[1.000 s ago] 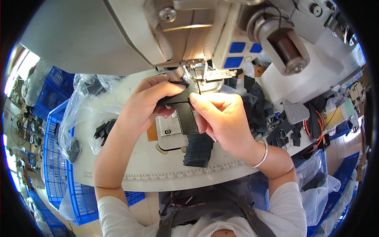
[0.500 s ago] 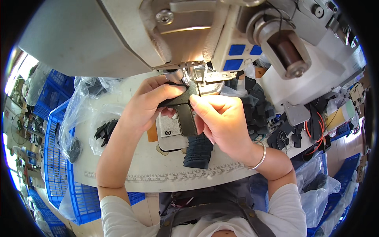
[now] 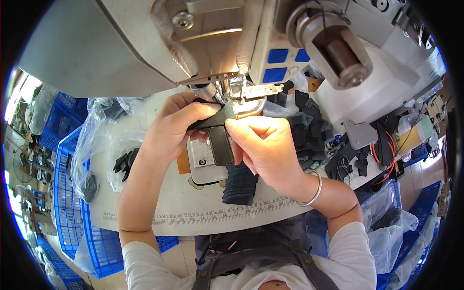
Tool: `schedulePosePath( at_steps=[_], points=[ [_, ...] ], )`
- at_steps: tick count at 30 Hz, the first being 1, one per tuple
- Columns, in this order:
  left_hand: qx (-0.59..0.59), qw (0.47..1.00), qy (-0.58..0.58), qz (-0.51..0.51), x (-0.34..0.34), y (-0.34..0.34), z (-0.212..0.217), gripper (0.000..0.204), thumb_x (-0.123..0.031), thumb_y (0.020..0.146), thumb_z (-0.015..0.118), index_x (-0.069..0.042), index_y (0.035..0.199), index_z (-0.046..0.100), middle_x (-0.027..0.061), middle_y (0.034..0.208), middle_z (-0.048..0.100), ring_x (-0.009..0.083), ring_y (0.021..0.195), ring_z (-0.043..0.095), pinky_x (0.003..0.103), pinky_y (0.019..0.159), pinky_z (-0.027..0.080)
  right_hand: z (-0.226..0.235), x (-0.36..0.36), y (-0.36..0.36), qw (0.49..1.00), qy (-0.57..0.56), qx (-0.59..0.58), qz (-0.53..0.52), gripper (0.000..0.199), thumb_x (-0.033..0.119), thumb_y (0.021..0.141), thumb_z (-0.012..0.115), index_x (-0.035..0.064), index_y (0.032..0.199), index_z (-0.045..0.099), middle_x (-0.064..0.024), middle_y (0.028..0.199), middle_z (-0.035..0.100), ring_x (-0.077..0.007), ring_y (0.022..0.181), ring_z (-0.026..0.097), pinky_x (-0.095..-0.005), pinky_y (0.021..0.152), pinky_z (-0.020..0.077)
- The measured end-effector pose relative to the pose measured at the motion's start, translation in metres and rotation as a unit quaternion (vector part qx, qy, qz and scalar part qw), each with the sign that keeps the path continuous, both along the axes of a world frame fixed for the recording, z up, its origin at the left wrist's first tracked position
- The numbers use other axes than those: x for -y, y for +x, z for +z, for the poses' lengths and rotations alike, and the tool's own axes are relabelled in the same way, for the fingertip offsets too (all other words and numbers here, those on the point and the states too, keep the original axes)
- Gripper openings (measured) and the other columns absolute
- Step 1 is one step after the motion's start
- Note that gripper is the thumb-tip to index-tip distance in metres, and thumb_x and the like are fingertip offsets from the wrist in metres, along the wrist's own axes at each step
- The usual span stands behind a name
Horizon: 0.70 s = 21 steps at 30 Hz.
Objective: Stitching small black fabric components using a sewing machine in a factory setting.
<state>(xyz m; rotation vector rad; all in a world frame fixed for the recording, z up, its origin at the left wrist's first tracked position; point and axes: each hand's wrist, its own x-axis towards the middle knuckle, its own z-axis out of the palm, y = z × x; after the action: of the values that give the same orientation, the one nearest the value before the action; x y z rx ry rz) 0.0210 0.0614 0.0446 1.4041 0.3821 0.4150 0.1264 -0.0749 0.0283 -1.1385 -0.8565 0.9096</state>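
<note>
Both my hands hold a small dark fabric piece (image 3: 223,115) at the needle area of a sewing machine (image 3: 111,48). My left hand (image 3: 178,121) pinches its left side, thumb on top. My right hand (image 3: 263,145) pinches its right edge between thumb and fingers. From the piece a black strap-like tab (image 3: 221,146) with a stitched edge hangs toward me. The piece's far end lies by the metal presser foot, where the exact contact is hard to see. Below the tab, a stack of dark ribbed pieces (image 3: 240,185) lies on the table.
A pile of dark pieces (image 3: 309,130) lies right of the needle. Black scraps (image 3: 126,163) and clear plastic bags (image 3: 89,150) are at left, beside a blue crate (image 3: 94,241). A ruler strip (image 3: 193,217) runs along the table's near edge. Orange cable (image 3: 390,157) coils at right.
The machine appears shifted slightly left and up in view, and the hands with the fabric piece a little left. Both hands keep their grip; the tab hangs a bit straighter.
</note>
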Motion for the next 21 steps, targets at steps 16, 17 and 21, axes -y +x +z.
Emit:
schedulePosePath(
  at_steps=[16,17,21],
  points=[
    [-0.075,0.996,0.036,-0.033,-0.007,-0.007,0.008,0.018,-0.020,0.078,0.062,-0.003,0.080,0.059,-0.0014,0.063,0.055,0.0031,0.048,0.047,0.015,0.042,0.034,-0.004,-0.001,-0.001,0.998,0.000,0.042,0.048,0.020,0.012,0.083,0.055,0.0004,0.066,0.056,0.0028,0.054,0.050,-0.0009,0.049,0.045,-0.0174,0.042,0.0336],
    [-0.067,0.997,0.041,-0.023,-0.005,-0.006,0.009,0.018,-0.020,0.077,0.063,-0.002,0.080,0.059,-0.0021,0.063,0.055,0.0026,0.049,0.047,0.015,0.042,0.034,-0.004,-0.001,-0.001,0.998,0.000,0.042,0.048,0.020,0.012,0.083,0.055,0.0004,0.066,0.056,0.0028,0.054,0.050,-0.0009,0.049,0.045,-0.0174,0.042,0.0336],
    [-0.071,0.996,0.043,-0.027,-0.006,-0.006,0.008,0.017,-0.019,0.077,0.064,-0.003,0.080,0.060,-0.0030,0.063,0.054,0.0018,0.050,0.048,0.015,0.043,0.034,-0.005,-0.001,-0.001,0.998,0.004,0.032,0.051,0.022,0.012,0.083,0.054,0.0002,0.064,0.054,0.0029,0.053,0.050,-0.0008,0.048,0.043,-0.0177,0.041,0.0326]
  ],
)
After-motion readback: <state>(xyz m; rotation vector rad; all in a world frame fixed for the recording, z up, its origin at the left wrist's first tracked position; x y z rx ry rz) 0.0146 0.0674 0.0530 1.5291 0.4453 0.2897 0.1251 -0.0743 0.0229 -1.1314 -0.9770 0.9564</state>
